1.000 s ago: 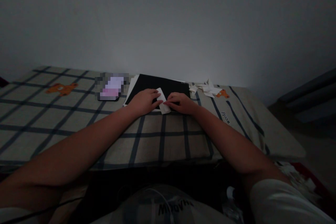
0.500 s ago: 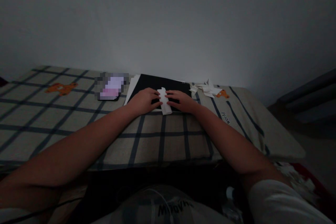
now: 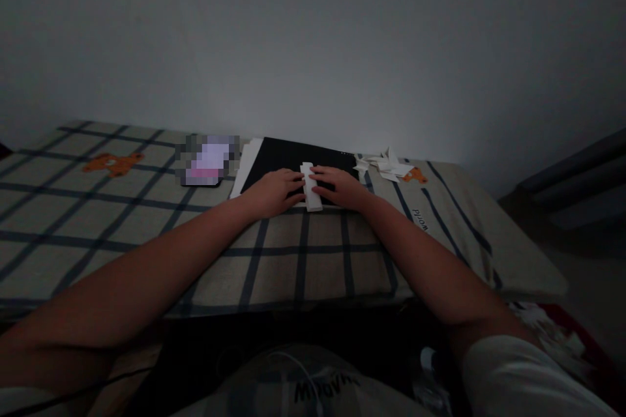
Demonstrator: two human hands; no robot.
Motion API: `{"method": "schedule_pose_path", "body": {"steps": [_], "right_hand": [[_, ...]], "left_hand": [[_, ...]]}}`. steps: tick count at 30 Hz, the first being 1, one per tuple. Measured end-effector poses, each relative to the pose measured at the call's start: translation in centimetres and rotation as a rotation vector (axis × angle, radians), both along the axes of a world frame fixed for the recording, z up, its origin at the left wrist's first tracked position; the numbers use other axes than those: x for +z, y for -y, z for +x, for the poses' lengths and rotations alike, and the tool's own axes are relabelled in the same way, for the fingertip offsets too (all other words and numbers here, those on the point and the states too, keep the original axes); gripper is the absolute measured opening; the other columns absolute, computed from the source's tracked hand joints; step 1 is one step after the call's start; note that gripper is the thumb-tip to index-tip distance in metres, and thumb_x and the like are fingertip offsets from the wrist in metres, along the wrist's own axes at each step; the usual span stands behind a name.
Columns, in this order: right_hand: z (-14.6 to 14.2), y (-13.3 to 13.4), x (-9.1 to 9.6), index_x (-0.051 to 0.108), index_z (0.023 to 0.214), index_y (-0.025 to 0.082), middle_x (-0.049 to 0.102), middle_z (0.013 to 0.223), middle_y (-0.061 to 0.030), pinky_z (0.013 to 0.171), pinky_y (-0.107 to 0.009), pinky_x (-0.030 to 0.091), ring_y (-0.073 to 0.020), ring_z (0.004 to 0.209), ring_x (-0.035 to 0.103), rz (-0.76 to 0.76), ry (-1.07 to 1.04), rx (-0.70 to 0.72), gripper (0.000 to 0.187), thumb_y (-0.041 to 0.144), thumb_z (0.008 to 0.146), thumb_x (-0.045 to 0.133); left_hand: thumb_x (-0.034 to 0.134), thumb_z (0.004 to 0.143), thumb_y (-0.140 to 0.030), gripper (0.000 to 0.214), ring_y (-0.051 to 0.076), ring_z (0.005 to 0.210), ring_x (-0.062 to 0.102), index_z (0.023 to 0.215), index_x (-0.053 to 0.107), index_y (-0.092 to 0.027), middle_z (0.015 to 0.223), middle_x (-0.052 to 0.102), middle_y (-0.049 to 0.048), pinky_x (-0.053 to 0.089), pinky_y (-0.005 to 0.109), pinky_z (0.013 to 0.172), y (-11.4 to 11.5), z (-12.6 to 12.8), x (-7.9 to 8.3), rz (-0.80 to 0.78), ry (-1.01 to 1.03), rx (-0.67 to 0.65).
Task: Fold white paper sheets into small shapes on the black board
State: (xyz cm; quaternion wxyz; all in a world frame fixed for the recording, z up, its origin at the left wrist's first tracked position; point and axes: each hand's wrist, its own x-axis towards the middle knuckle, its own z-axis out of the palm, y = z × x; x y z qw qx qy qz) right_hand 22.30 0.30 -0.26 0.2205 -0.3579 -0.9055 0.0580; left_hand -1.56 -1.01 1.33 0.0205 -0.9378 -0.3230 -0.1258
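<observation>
A narrow strip of folded white paper (image 3: 312,190) lies on a black flat folder or board (image 3: 283,155), its near end reaching the front edge. My left hand (image 3: 276,192) is at the strip's left side, fingertips and thumb against its edge. From the other side, my right hand (image 3: 345,187) rests its fingertips on the strip's right part, with the thumb lower down. Between them, the two hands hold the paper. The palms hide parts of the black surface. White sheets (image 3: 246,166) stick out from under its left side.
A phone (image 3: 208,163) with a lit, blurred screen lies to the left. Folded white paper pieces (image 3: 388,166) are at the right beside the board. A checked cloth (image 3: 313,260) covers the table, whose far edge meets a grey wall (image 3: 313,45). A clear bottle (image 3: 430,378) stands below.
The folded paper has shifted slightly right and looks narrower and straighter. My left hand has moved a little right with it; my right hand has barely moved.
</observation>
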Motion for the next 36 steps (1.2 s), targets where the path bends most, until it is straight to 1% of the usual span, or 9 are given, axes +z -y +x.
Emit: {"method": "schedule_pose_path", "body": {"steps": [4,7,13,16,21,26,30,36], "right_hand": [[0.11,0.02,-0.02,0.063,0.129,0.019,0.056,0.14,-0.0125,0.11,-0.046,0.041,-0.0238,0.131,0.051,-0.011,0.002,-0.001,0.04,0.036,0.094,0.053],[-0.07,0.1,-0.02,0.064,0.129,0.019,0.057,0.14,-0.0129,0.108,-0.046,0.041,-0.0249,0.13,0.052,0.002,0.027,-0.013,0.041,0.038,0.094,0.053],[-0.47,0.43,0.26,0.063,0.13,0.019,0.056,0.141,-0.0116,0.108,-0.044,0.042,-0.0249,0.13,0.052,0.017,0.097,-0.042,0.041,0.038,0.095,0.051],[-0.53,0.58,0.41,0.063,0.13,0.02,0.056,0.141,-0.0107,0.108,-0.044,0.041,-0.0244,0.131,0.051,0.014,0.109,-0.046,0.04,0.038,0.096,0.05],[-0.62,0.7,0.53,0.062,0.131,0.022,0.054,0.143,-0.0087,0.107,-0.046,0.041,-0.025,0.133,0.049,0.0,0.135,-0.063,0.04,0.038,0.096,0.049],[-0.68,0.78,0.59,0.061,0.132,0.023,0.054,0.144,-0.0087,0.108,-0.046,0.039,-0.0243,0.133,0.049,-0.015,0.126,-0.052,0.04,0.038,0.097,0.048],[-0.61,0.75,0.58,0.061,0.132,0.023,0.054,0.144,-0.0086,0.108,-0.045,0.04,-0.024,0.134,0.048,0.0,0.137,-0.058,0.041,0.04,0.097,0.046],[-0.29,0.34,0.39,0.06,0.132,0.024,0.055,0.143,-0.0086,0.108,-0.045,0.04,-0.0239,0.134,0.048,0.015,0.136,-0.132,0.042,0.041,0.097,0.046]], "left_hand": [[0.053,0.094,-0.037,0.038,0.024,0.114,0.058,0.119,0.069,-0.014,0.122,0.067,0.0119,0.044,0.036,0.1,-0.31,-0.36,-0.14,-0.024,0.088,0.007],[0.053,0.094,-0.033,0.034,0.024,0.11,0.06,0.115,0.072,-0.015,0.116,0.07,0.0107,0.046,0.036,0.099,-0.44,-0.49,-0.06,-0.023,0.101,-0.02],[0.052,0.093,-0.034,0.033,0.025,0.112,0.059,0.115,0.072,-0.017,0.119,0.069,0.0094,0.047,0.038,0.097,-0.11,-0.4,0.31,-0.016,0.068,0.015],[0.053,0.093,-0.032,0.033,0.025,0.112,0.059,0.115,0.072,-0.018,0.119,0.069,0.009,0.047,0.038,0.098,-0.03,-0.39,0.44,-0.019,0.058,0.012],[0.051,0.094,-0.034,0.034,0.025,0.112,0.058,0.117,0.071,-0.017,0.12,0.069,0.0091,0.047,0.039,0.097,-0.12,-0.39,0.43,-0.024,0.047,0.019],[0.051,0.094,-0.034,0.034,0.024,0.113,0.058,0.116,0.071,-0.018,0.12,0.068,0.0094,0.044,0.038,0.1,-0.12,-0.41,0.43,-0.027,0.046,-0.003],[0.048,0.095,-0.035,0.036,0.025,0.114,0.057,0.118,0.07,-0.017,0.123,0.066,0.0099,0.044,0.038,0.099,-0.11,-0.46,0.39,-0.026,0.028,0.01],[0.045,0.096,-0.039,0.041,0.025,0.114,0.054,0.126,0.065,-0.019,0.126,0.063,0.0101,0.042,0.039,0.098,-0.2,-0.42,0.18,-0.011,-0.003,0.035]]}}
